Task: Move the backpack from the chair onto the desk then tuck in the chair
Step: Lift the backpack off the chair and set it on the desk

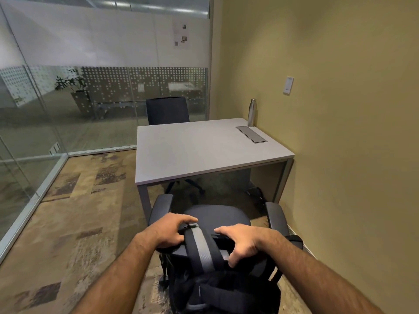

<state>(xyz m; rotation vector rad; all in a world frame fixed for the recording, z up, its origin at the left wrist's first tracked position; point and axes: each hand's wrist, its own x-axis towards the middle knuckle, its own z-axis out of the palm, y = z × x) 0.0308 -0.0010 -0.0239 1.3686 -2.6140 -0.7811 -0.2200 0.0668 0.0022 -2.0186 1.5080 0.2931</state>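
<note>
Standing against the yellow wall, the desk is serving as the reference landmark. Facing the near edge of the desk, the chair is sitting pulled out, its armrests well clear of the desktop. Nearer than the desk, the backpack is resting at the chair, short of the desktop. Gripping the backpack's top are the left hand and the right hand, fingers curled. At the desk's far corner, a steel bottle is standing upright.
</note>
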